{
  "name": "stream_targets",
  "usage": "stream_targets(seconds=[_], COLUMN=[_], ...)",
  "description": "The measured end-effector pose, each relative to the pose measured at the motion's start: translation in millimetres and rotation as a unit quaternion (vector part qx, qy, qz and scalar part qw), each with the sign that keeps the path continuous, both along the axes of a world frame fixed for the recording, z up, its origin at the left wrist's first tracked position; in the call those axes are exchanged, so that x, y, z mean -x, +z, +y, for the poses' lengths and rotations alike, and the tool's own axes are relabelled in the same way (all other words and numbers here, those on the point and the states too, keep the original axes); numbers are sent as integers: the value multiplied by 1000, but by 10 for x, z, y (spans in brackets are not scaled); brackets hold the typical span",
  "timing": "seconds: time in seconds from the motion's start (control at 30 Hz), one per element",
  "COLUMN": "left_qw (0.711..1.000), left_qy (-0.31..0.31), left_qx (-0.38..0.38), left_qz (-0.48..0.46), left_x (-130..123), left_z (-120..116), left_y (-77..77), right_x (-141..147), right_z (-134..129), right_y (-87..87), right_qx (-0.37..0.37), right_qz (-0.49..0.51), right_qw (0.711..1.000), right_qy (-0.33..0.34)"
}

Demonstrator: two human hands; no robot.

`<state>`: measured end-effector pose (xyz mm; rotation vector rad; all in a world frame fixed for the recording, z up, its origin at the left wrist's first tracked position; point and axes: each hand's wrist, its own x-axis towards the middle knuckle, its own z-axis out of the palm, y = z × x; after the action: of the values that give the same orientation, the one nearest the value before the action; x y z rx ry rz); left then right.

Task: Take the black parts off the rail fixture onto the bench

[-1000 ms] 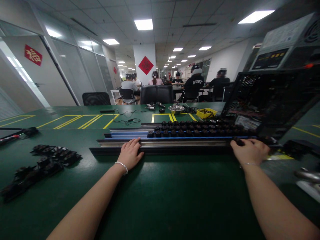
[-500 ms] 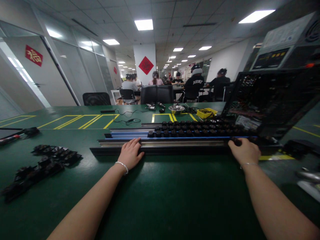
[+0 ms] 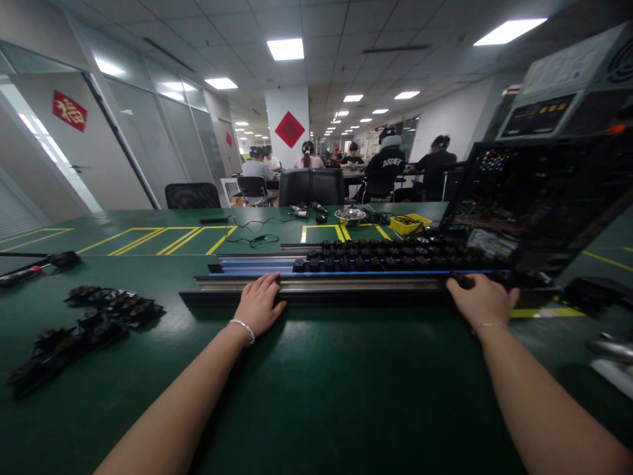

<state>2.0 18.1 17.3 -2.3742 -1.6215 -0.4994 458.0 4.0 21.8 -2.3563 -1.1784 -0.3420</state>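
Observation:
A long black rail (image 3: 356, 298) with a metallic channel lies nearest me across the green table. My left hand (image 3: 260, 303) grips it near its left end, fingers over the top and thumb along the front face. Toward the right end, my right hand (image 3: 482, 300) pinches a small black module (image 3: 462, 281) between thumb and fingers, at the rail's channel. The module is partly hidden by the hand. Just behind lie more rails, one with a blue strip (image 3: 257, 266), carrying rows of black round-topped modules (image 3: 346, 264).
Loose black modules (image 3: 93, 323) lie in a cluster at left. Farther back are a metal bowl (image 3: 350, 216), a yellow basket (image 3: 409, 225) and cables (image 3: 257, 240). An open computer case (image 3: 524, 198) stands at right. Several people sit at tables beyond.
My right hand has shifted slightly left along the rail with the small black module. The left hand stays in place on the rail.

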Motion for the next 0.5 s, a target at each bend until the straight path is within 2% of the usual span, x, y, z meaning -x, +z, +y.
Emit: stream_targets(seconds=[0.2, 0.5], left_qw=[1000, 1000], left_qy=[0, -3], left_qx=[1, 2], left_qz=[-4, -2], left_x=[-3, 9], left_z=[1, 9], left_y=[-5, -14], right_x=[24, 135], right_z=[-7, -16], right_y=[10, 34], right_qx=[-6, -111], right_qz=[-4, 29], right_qw=[1000, 992], right_qy=[16, 59])
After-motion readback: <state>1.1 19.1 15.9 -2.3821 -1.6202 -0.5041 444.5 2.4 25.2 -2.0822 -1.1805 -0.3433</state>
